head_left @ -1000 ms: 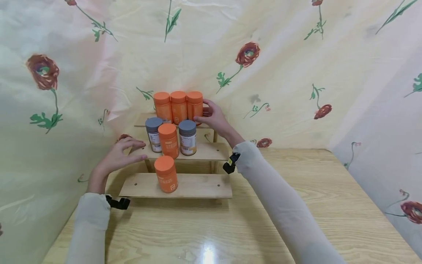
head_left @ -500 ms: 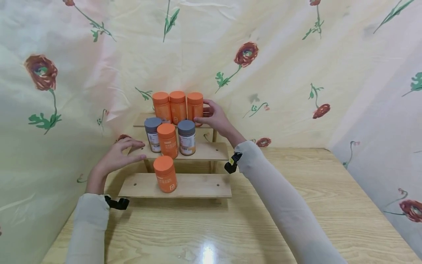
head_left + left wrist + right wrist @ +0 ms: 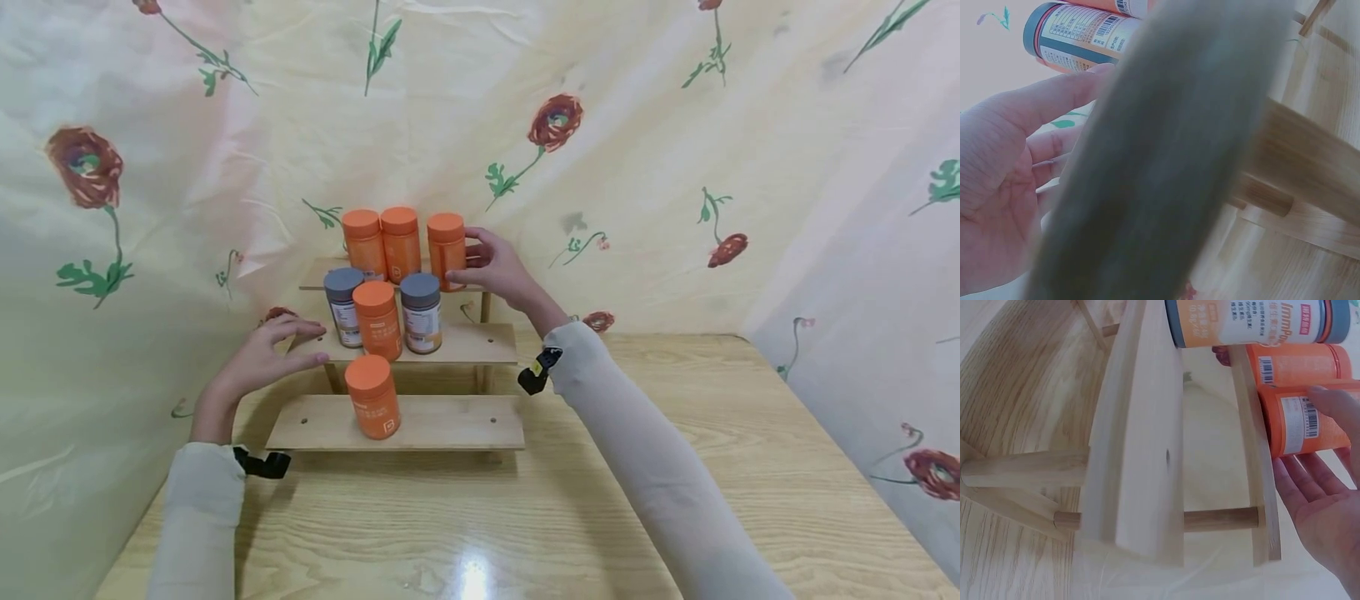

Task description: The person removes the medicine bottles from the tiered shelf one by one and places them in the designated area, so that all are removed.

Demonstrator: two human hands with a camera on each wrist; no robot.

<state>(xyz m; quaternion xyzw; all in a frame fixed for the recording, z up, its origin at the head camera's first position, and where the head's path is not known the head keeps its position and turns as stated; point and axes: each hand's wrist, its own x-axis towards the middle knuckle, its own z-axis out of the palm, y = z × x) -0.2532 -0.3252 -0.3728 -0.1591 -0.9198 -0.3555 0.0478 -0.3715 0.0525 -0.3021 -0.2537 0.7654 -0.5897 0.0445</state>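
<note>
My right hand (image 3: 498, 267) grips an orange bottle (image 3: 446, 242) at the right of the top tier of a wooden step shelf (image 3: 480, 343). In the right wrist view, thumb and fingers lie on either side of that bottle (image 3: 1297, 422). Two more orange bottles (image 3: 401, 242) stand to its left, a gap between. My left hand (image 3: 266, 358) is at the left end of the middle tier, thumb and fingers spread apart, holding nothing. On that tier stand a grey-capped bottle (image 3: 344, 308), an orange bottle (image 3: 381, 325) and another grey-capped bottle (image 3: 422, 317).
A single orange bottle (image 3: 375, 400) stands on the bottom tier, left of its middle. The shelf sits on a wood-grain table (image 3: 637, 467) against a floral cloth backdrop (image 3: 637, 150). A blurred dark band (image 3: 1166, 137) covers much of the left wrist view.
The right hand has drawn the rightmost top bottle away from its two neighbours, rightward and slightly forward, opening a gap. The left hand keeps its place by the middle tier.
</note>
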